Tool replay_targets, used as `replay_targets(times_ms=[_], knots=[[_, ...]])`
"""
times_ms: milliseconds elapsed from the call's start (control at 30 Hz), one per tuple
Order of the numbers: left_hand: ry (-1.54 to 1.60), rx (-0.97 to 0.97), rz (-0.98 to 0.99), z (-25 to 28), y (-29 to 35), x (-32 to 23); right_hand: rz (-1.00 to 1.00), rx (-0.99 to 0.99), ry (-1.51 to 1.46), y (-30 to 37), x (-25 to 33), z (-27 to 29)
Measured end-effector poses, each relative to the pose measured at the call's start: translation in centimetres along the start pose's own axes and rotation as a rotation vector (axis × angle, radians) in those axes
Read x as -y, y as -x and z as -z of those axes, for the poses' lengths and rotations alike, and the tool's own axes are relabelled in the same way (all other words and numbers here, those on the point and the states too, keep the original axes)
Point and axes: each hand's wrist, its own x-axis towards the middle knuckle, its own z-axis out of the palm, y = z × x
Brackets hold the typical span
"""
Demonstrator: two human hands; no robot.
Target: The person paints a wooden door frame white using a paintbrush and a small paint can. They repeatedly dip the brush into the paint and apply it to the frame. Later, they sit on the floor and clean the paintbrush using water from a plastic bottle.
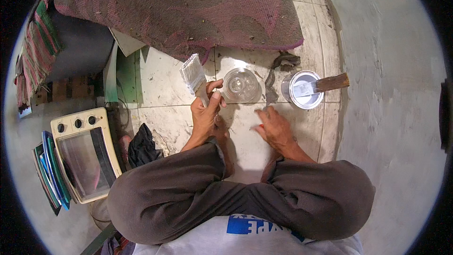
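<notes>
My left hand (206, 115) is closed round a paintbrush (193, 74). The brush points up and away from me, its wide bristles coated whitish. Just right of that hand, a clear round container (241, 85) stands on the floor tiles. My right hand (276, 130) is low over the floor, nearer to me than the container, fingers apart and slightly blurred, with nothing visible in it. A paint can (302, 103) with white inside stands farther right. Across its mouth rests a scraper (331, 82) with a wooden handle.
A dark crumpled strip (270, 80) lies between container and can. Ahead, a brown and purplish mat (198, 9) covers the tiles. To the left are a cream toaster oven (87, 156), books (52, 172) and a black cloth (143, 146). A grey wall (387, 113) rises at right.
</notes>
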Motion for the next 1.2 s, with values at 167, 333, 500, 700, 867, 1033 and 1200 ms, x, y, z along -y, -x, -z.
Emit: replay_targets(times_ms=[167,333,500,700,867,1033,1200], knots=[[0.074,-0.05,0.035,-1.0,-0.5,0.2,0.054,0.145,0.146,0.8,-1.3,-3.8],[0.044,-0.019,0.018,-1.1,-0.8,-0.4,-0.04,-0.029,-0.509,-0.4,0.2,1.4],[0.027,0.029,-0.01,-1.4,-1.1,-0.8,0.018,-0.4,-0.825,-5.1,3.3,9.0],[0.007,0.046,0.176,-1.4,-1.5,-0.3,0.273,-0.327,-0.688,-10.0,4.6,9.2],[-0.007,0.117,0.048,-1.3,-1.8,0.3,0.289,-0.327,-0.598,-9.9,4.4,9.0],[-0.06,0.117,-0.032,-1.4,-2.0,0.4,0.472,-0.225,-0.459,-10.6,3.9,10.3],[-0.046,0.113,-0.016,-1.4,-2.0,0.2,0.452,-0.167,-0.335,-10.7,4.6,11.3]])
